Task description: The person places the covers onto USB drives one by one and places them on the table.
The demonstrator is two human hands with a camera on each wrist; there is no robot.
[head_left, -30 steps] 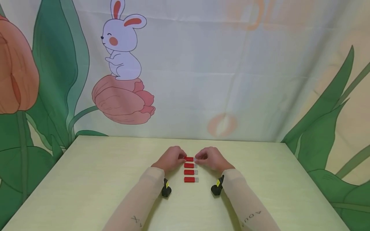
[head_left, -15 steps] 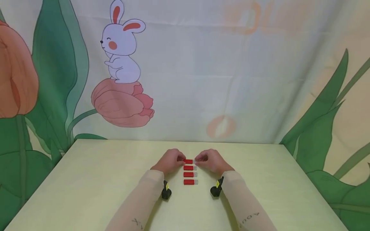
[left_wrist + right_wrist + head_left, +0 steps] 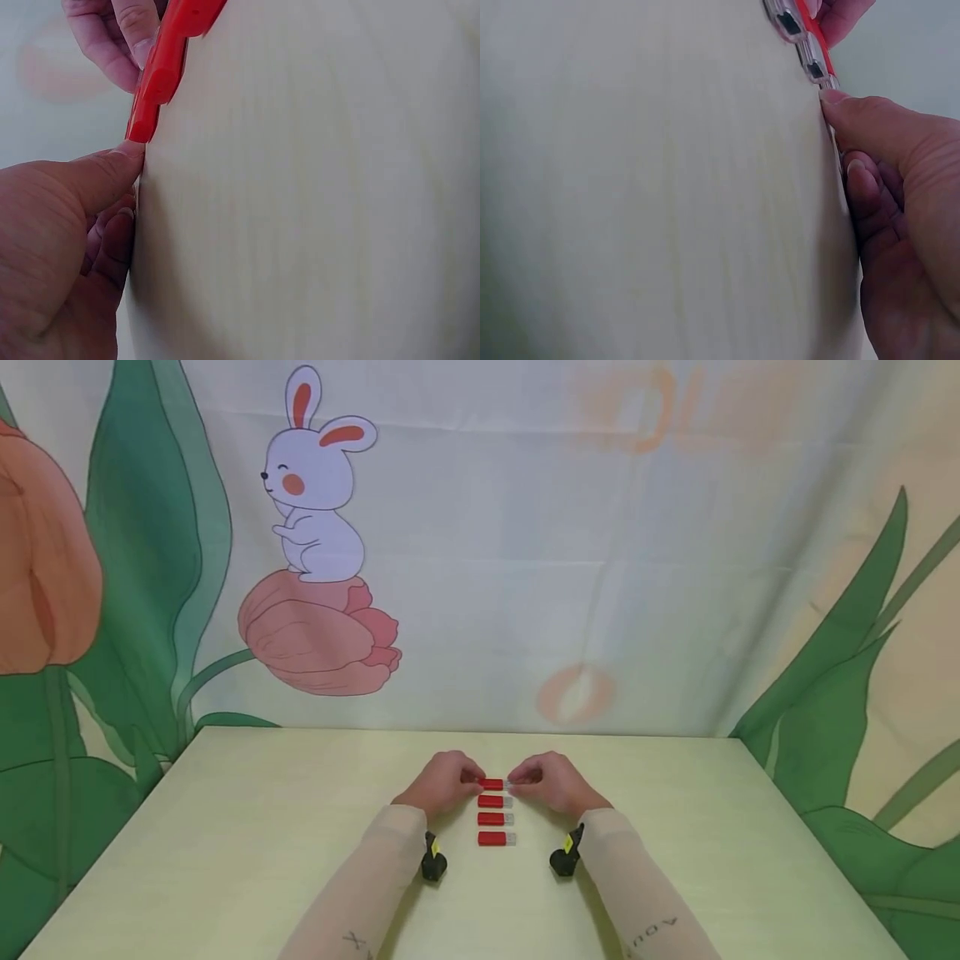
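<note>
Several red USB flash drives with clear-capped ends lie in a column on the table, each pointing left to right. At the far end of the column, my left hand [image 3: 444,783] pinches the red end of the farthest USB flash drive [image 3: 492,784] between thumb and fingers. Its clear end is held by the thumb and fingertips of my right hand [image 3: 553,783]. Nearer drives, such as the closest USB flash drive [image 3: 492,838], lie untouched. In the left wrist view, red ends [image 3: 162,79] overlap in a line. Clear caps [image 3: 815,69] show in the right wrist view.
The pale wooden table [image 3: 225,852] extends around both arms. A cloth backdrop [image 3: 480,568] with a printed rabbit and flowers hangs behind its far edge. A small black camera sits on each wrist, the left camera [image 3: 432,864] and the right camera [image 3: 564,862].
The head view has tilted slightly, so everything appears a little lower. Both hands stay at the ends of the farthest flash drive, and the column keeps its arrangement.
</note>
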